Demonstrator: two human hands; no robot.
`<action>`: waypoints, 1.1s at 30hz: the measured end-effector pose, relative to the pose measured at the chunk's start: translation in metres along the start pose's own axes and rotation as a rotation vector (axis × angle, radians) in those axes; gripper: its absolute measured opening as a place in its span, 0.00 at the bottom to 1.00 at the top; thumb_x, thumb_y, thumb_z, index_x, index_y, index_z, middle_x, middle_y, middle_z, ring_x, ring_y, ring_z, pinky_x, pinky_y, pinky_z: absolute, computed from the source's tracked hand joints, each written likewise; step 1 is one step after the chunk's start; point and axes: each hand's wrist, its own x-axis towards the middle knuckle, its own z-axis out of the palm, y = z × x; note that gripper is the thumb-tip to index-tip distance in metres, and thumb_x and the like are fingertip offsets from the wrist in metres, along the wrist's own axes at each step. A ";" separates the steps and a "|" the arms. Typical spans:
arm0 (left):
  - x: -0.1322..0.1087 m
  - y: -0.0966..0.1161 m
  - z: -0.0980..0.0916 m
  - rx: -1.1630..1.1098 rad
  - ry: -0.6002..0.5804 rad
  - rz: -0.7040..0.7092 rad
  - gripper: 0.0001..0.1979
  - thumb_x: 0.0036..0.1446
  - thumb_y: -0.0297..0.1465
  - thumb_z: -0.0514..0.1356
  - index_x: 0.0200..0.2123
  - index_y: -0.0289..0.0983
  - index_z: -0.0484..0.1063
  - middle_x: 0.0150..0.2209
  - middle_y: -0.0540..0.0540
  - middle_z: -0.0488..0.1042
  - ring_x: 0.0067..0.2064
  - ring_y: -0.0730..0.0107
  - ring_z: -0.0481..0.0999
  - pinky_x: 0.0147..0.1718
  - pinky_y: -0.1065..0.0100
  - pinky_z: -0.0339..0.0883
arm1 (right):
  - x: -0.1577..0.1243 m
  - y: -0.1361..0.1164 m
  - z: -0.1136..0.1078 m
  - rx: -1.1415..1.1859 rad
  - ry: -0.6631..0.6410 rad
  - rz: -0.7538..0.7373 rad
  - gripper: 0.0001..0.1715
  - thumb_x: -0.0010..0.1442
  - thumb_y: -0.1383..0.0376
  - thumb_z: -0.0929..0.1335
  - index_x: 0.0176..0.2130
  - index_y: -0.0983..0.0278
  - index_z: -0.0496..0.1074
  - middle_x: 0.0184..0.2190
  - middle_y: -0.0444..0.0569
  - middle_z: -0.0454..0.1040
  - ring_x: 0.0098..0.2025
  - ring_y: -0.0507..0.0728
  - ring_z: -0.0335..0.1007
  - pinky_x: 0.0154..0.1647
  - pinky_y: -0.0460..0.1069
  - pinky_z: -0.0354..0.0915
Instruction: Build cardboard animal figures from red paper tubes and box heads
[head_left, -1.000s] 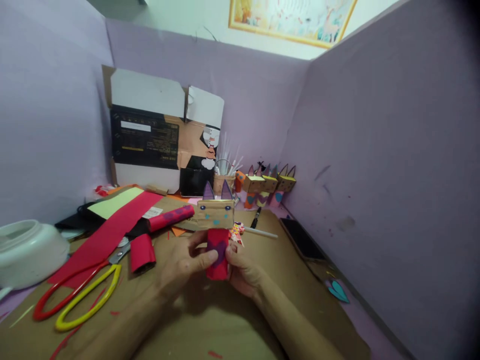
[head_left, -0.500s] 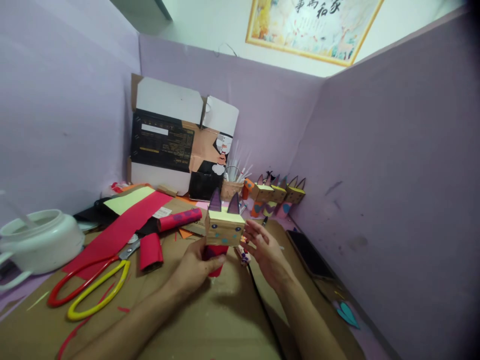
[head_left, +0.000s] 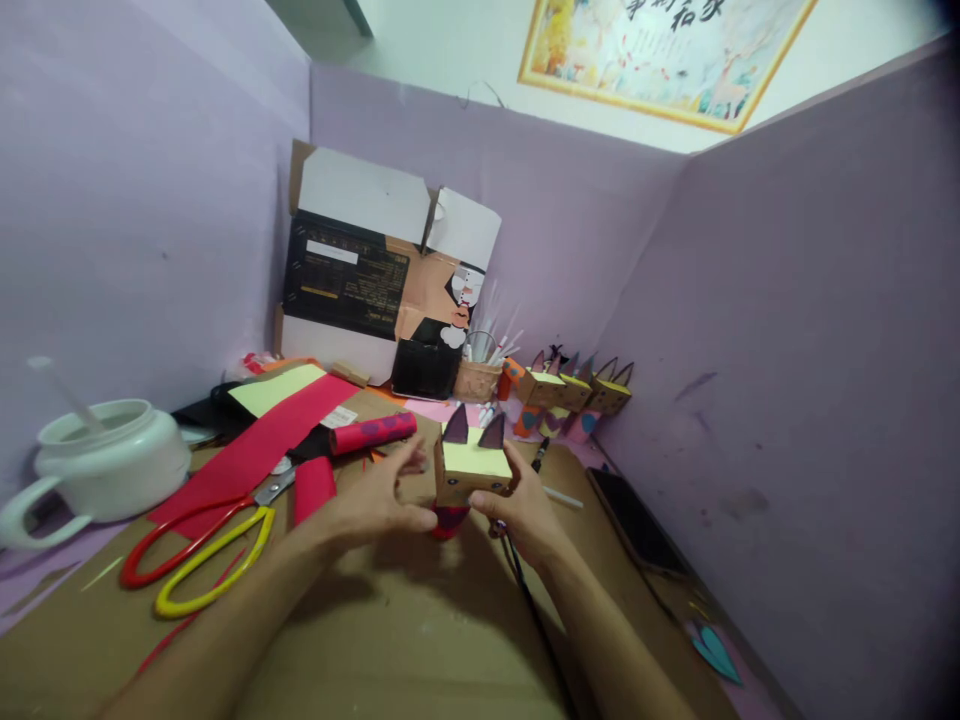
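Note:
A paper cat figure [head_left: 471,472] stands upright on the brown cardboard work surface [head_left: 390,630]: a tan box head with a pale yellow top, two dark purple ears and a red tube body. My left hand [head_left: 379,500] holds it from the left, thumb and fingers curled round the red body. My right hand [head_left: 521,505] grips the right side of the box head, fingers closed on it.
Red and yellow scissors [head_left: 199,550], red paper [head_left: 262,450] and two red rolls [head_left: 371,433] lie to the left. A white pot [head_left: 105,470] sits far left. Several finished figures [head_left: 574,393], a cup of sticks [head_left: 480,375], a printed box [head_left: 375,290] and a phone [head_left: 637,520] line the purple walls.
The figure was lowered from mid-air until it stands on the surface. My right hand let go, opened, then closed on the box head. The view shifted right.

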 end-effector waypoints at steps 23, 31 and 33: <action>0.002 0.015 0.007 -0.237 0.073 0.139 0.23 0.43 0.31 0.68 0.42 0.34 0.66 0.42 0.41 0.76 0.44 0.55 0.75 0.42 0.62 0.66 | -0.016 0.022 0.028 -0.052 -0.242 0.275 0.28 0.36 0.60 0.78 0.39 0.64 0.71 0.32 0.45 0.74 0.33 0.55 0.71 0.32 0.49 0.69; 0.000 0.012 0.016 -0.234 0.021 0.108 0.28 0.40 0.37 0.69 0.45 0.35 0.67 0.41 0.42 0.76 0.43 0.53 0.75 0.41 0.61 0.66 | -0.020 0.026 0.040 0.142 -0.180 0.428 0.24 0.36 0.62 0.77 0.34 0.66 0.71 0.24 0.43 0.71 0.24 0.52 0.69 0.15 0.42 0.64; 0.003 0.009 0.017 -0.234 0.035 0.100 0.28 0.39 0.36 0.70 0.44 0.34 0.68 0.39 0.42 0.77 0.41 0.54 0.76 0.41 0.60 0.66 | -0.020 0.025 0.042 0.169 -0.183 0.447 0.22 0.35 0.64 0.77 0.31 0.67 0.71 0.24 0.44 0.72 0.25 0.52 0.70 0.16 0.42 0.64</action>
